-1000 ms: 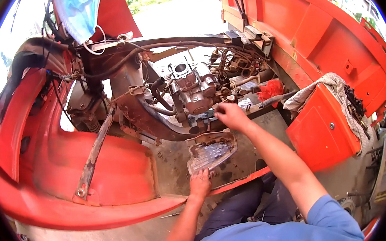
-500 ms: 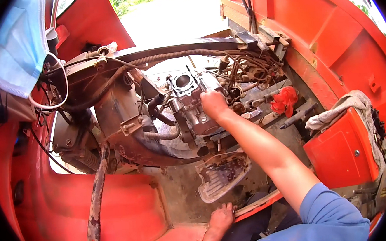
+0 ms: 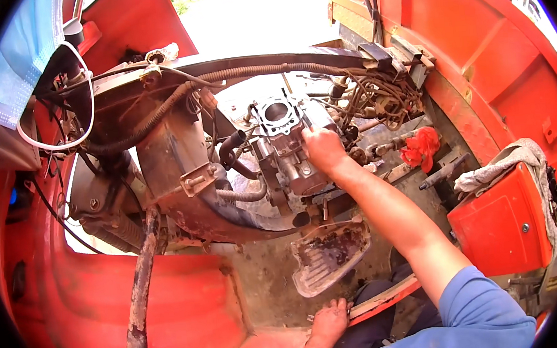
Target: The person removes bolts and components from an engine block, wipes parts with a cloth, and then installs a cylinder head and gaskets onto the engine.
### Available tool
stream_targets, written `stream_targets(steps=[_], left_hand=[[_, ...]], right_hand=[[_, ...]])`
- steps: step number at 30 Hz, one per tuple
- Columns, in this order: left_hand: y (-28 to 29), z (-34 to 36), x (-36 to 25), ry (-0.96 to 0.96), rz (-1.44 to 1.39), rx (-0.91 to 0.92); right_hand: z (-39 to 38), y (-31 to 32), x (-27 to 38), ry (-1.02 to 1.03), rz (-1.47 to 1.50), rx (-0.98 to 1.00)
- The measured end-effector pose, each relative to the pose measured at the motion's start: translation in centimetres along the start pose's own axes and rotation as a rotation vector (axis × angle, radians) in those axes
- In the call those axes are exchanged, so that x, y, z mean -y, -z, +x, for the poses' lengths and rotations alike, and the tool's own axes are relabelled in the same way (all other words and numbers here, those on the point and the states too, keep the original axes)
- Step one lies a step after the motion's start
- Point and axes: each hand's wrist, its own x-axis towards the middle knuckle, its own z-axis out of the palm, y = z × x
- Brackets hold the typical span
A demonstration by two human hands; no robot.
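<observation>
My right hand [image 3: 323,148] is closed in a fist against the side of a grey metal engine [image 3: 299,166], just right of its open cylinder [image 3: 277,112]. Whatever its fingers grip, if anything, is hidden. The cylinder's round bore faces up, with a flat, light rim around it and thin upright studs beside it. Low in the view, my left hand [image 3: 330,322] has its fingers curled over the red sill edge [image 3: 383,302]. A grimy ribbed foot pedal [image 3: 329,258] lies on the floor between the left hand and the engine.
Dark frame rails [image 3: 244,69], hoses and tangled wires [image 3: 380,97] surround the engine. A rusty bar [image 3: 143,296] stands at the left. Rightward are a red cloth [image 3: 420,148] and a red box [image 3: 501,222] with a grey rag [image 3: 510,162]. A blue mask [image 3: 21,63] hangs upper left.
The whole view has shifted, so the scene sits slightly further right and lower. My right hand stays against the engine's side, and my left hand stays at the sill edge.
</observation>
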Motion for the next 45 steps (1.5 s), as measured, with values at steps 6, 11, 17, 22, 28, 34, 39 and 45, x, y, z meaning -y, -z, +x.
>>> stream_targets(steps=[6,11,17,22,28,34,39,45], left_hand=[[0.0,0.1,0.0,-0.007,-0.019,-0.040],[0.0,0.1,-0.1,0.005,-0.012,-0.037],[0.4,0.2,-0.3,0.008,0.003,-0.021],[0.3,0.2,-0.3,0.021,0.001,-0.001],[0.2,0.2,-0.3,0.013,-0.033,-0.059],[0.6,0.2,-0.4,0.023,-0.010,0.006],[0.8,0.3,-0.4,0.017,-0.011,0.012],[0.4,0.1,-0.3,0.006,-0.020,-0.016]], right_hand=[[-0.5,-0.4,1.0,-0.065,-0.072,-0.009],[-0.6,-0.7,0.9,-0.050,-0.069,-0.050],[-0.2,-0.9,0.3,-0.035,-0.040,-0.032],[-0.4,-0.7,0.4,-0.042,-0.021,0.006],[0.4,-0.3,0.4,-0.117,0.067,0.079],[0.3,0.0,0.7,-0.119,0.038,0.083],[0.4,0.1,0.6,-0.052,-0.014,0.082],[0.3,0.1,0.4,-0.074,0.008,0.114]])
